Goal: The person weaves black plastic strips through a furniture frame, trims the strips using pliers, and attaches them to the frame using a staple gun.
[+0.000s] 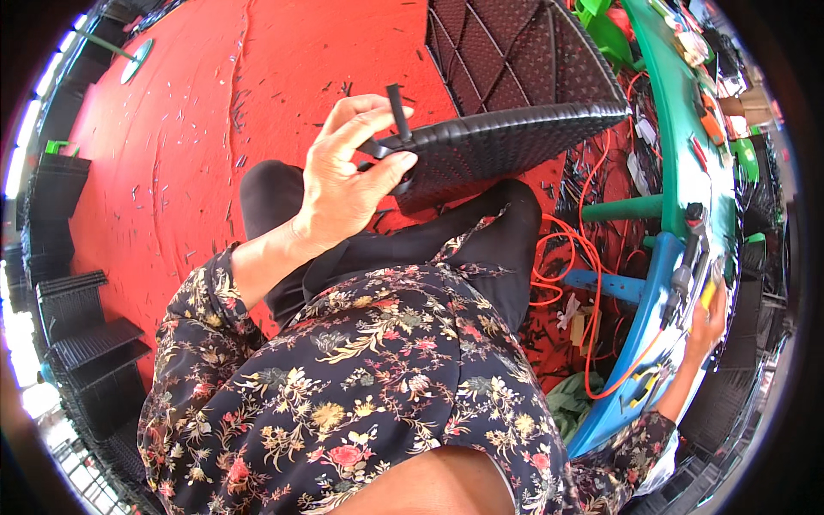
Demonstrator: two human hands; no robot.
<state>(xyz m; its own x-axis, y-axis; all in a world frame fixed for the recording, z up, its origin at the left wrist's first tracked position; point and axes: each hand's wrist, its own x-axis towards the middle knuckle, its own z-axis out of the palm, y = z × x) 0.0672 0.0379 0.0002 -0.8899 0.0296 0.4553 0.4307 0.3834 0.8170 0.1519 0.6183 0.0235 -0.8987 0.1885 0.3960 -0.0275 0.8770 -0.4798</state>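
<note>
- While L hand [342, 176] pinches the black woven panel's [515, 127] L end, strip [396, 107] up by fingertips, panel's long axis runs L–R, over lap — L hand nearer.
- R hand [707, 323] well apart, blue table's [656, 292] R edge, at yellow-handled tool [708, 294]; grip unclear.

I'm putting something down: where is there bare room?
Most open: the red floor, lightly littered, between the leftmost black furniture and the left knee. Crowded: the blue surface with tools near the right hand; orange hose coils beside it.
</note>
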